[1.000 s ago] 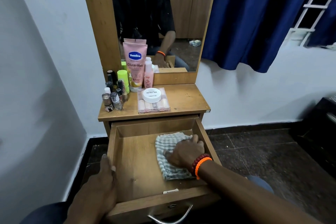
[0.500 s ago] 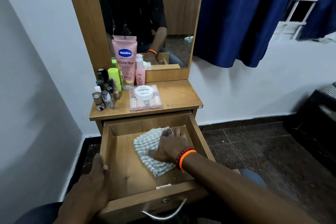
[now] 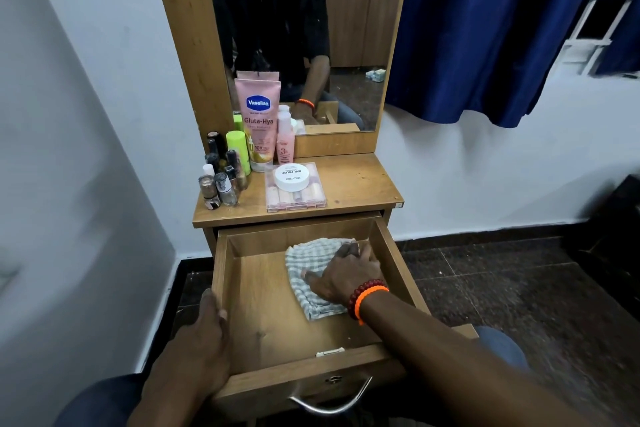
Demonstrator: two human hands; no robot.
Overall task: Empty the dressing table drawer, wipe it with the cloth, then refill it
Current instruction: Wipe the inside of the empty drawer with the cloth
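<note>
Slid back toward the drawer's (image 3: 221, 274) rear right corner now — checked cloth (image 3: 308, 265), rumpled, pressed flat under right hand (image 3: 346, 276), fingers spread. Left hand (image 3: 204, 340) gripping drawer's left wall. Cosmetics (image 3: 242, 156) above drawer on wooden top — blue curtain (image 3: 485, 28) beyond.

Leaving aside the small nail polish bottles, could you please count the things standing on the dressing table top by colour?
Pink: 3 (Vaseline tube, small bottle, clear case)
Green: 1 (green container)
White: 1 (round jar, lying on the case)
Total: 5
</note>
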